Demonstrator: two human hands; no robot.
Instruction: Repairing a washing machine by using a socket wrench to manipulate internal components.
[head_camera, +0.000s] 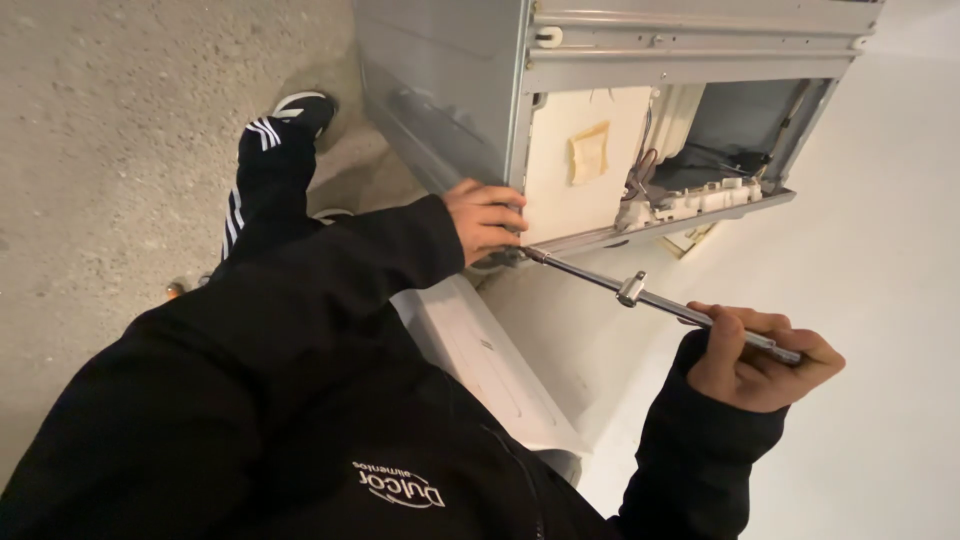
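My right hand (760, 360) clamps the long, smooth chrome steel ratchet bar (640, 295); my left hand (487, 218) grips the grey sheet-metal appliance cabinet (440, 80) at its tip.

One head-worn camera supplies the only view. It looks steeply down past the wearer's chest and black sleeves, which fill the lower left of the frame. The view is tilted and close to the work. The grey appliance cabinet (440, 80) occupies the upper centre, and the concrete floor (110, 150) the upper left.
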